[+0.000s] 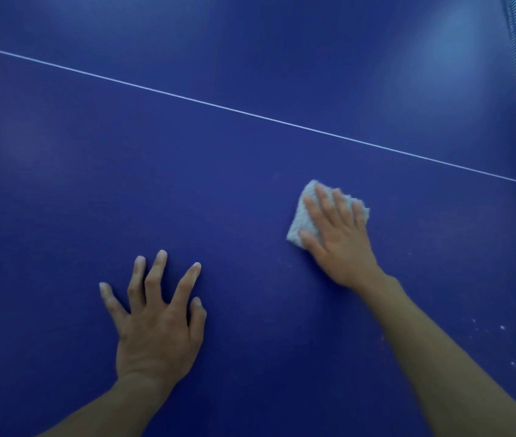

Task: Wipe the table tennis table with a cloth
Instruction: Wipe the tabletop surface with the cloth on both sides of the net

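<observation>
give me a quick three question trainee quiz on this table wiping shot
1. True or false: the cloth lies under the right hand.
2. Multiple choice: the left hand is A) holding a second cloth, B) resting with fingers spread on the table, C) out of view.
3. Fill in: the white specks on the table lie to the ____ of the right forearm.

Key: 1 true; 2 B; 3 right
</observation>
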